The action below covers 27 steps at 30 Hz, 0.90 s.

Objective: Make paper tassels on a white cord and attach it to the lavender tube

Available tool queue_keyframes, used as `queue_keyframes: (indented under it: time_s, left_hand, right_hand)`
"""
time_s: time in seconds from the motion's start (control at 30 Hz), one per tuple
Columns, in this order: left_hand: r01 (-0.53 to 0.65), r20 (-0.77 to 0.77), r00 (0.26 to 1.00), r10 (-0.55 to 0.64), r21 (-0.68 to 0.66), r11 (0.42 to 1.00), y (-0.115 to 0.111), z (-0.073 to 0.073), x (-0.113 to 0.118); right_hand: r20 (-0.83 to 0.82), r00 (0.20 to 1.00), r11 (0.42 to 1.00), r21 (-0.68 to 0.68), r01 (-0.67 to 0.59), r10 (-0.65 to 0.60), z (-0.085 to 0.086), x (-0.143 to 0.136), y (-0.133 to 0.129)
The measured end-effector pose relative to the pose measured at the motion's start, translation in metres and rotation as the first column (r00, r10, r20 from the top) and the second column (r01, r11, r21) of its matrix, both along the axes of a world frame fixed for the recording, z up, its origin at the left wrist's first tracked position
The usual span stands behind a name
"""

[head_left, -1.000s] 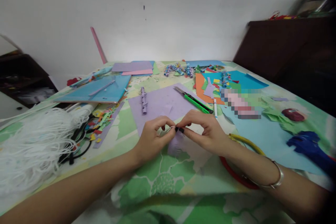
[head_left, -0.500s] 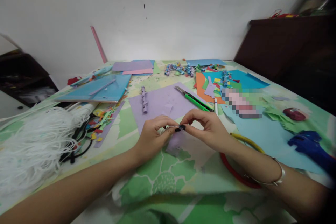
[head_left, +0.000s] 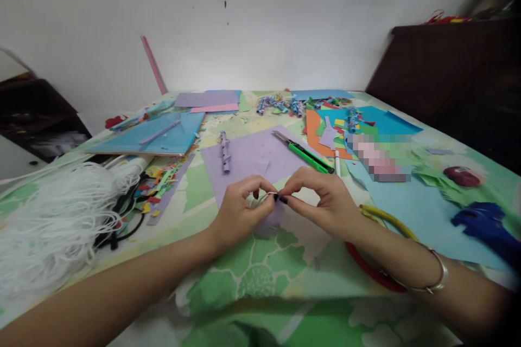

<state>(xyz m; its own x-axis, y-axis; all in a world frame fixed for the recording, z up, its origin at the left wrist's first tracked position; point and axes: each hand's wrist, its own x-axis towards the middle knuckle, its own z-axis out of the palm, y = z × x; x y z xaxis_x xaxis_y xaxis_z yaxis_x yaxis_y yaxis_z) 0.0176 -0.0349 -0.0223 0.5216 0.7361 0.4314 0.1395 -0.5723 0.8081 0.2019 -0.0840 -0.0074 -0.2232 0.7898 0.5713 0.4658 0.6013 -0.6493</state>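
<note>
My left hand (head_left: 244, 209) is closed in a pinch on a thin white string (head_left: 266, 195), which curves between its thumb and forefinger. Thumb and forefinger of my right hand (head_left: 325, 200) are pinched at the string's end, touching the left fingertips. Just below the fingers hangs a blurred piece of purple paper (head_left: 268, 225); how it joins the string is hidden. Beyond my hands lies a purple sheet (head_left: 252, 146), with a rolled purple paper tube (head_left: 224, 153) and a green utility knife (head_left: 305, 154) on it.
White string lies in a heap (head_left: 61, 222) at left, beside paper scraps (head_left: 158, 190) and a blue folder (head_left: 158, 135). On the right are a white pen (head_left: 337, 162), yellow and red rings (head_left: 386, 217), a light blue sheet (head_left: 399, 217) and a dark blue object (head_left: 482, 222).
Both hands stay nearly in place, fingertips still together. The string now bows up more in the left hand, and the purple paper below has shifted and is more hidden.
</note>
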Motion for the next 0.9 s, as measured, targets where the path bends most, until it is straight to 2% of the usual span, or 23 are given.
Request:
queue_keyframes:
  time_s: [0.17,0.37,0.7,0.77,0.9]
  left_hand:
    - [-0.031,-0.015,0.999,0.031,0.009,0.999,0.0012,-0.0019,0.0008]
    - [-0.015,0.005,1.000,0.014,0.099,0.995,0.0003,-0.0025,0.0017]
    - [-0.019,0.067,0.998,-0.001,0.292,0.956,-0.0019,-0.0039,0.0027]
    - [-0.020,0.071,0.997,-0.004,0.326,0.945,-0.0019,-0.0024,0.0022]
    - [-0.012,0.093,0.995,-0.034,0.455,0.890,-0.0020,0.0026,0.0000]
  right_hand:
    - [0.061,0.998,0.996,0.093,0.008,-0.013,-0.0009,-0.0001,0.0011]
    - [0.083,0.991,0.993,0.056,0.102,-0.106,-0.0002,-0.0005,0.0000]
    - [0.122,0.989,0.975,0.214,0.054,-0.082,0.0009,-0.0035,0.0001]
    - [0.097,0.993,0.982,0.183,0.047,-0.065,0.0021,-0.0029,-0.0011]
    - [-0.045,0.999,0.999,0.022,0.030,-0.029,0.0047,-0.0016,-0.0039]
